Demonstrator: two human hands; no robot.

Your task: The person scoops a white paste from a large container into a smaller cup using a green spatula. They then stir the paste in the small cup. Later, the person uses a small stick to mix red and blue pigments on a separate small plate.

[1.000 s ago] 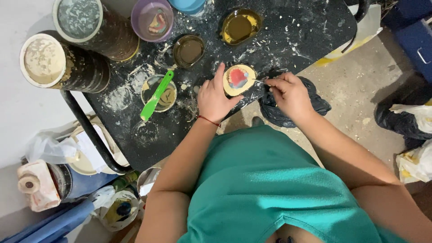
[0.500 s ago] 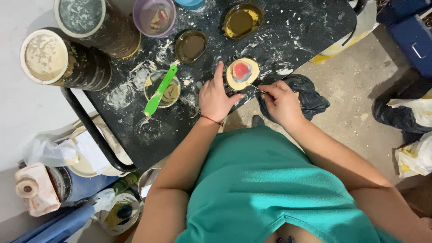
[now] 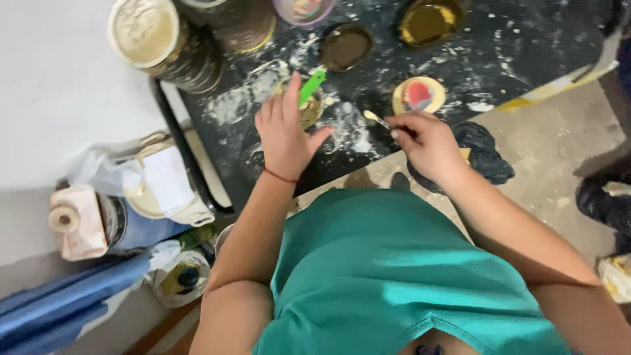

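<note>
Black bench in front of you, dusted white all over, with stacked tins at its far left corner. Your left hand lies flat, fingers spread and holding nothing, palm down on the bench, fingertips just beside the green tool that leans across a small tin. Your right hand is pinched shut on a small spatula; that's the thing in hand. It sits near the bench's front edge, just short of the round disc with its red and blue patch. The long axis runs from your fingers up and to the left, with the pale blade tip pointing away from the disc, toward your left hand. My read: it's light, thin and stiff, likely a bit slick if there's paste on it, so a pinch well back on the handle suits it, close to where you have it. The disc looks light too, and its painted face may smear, so its rim is the place to take it.
</note>
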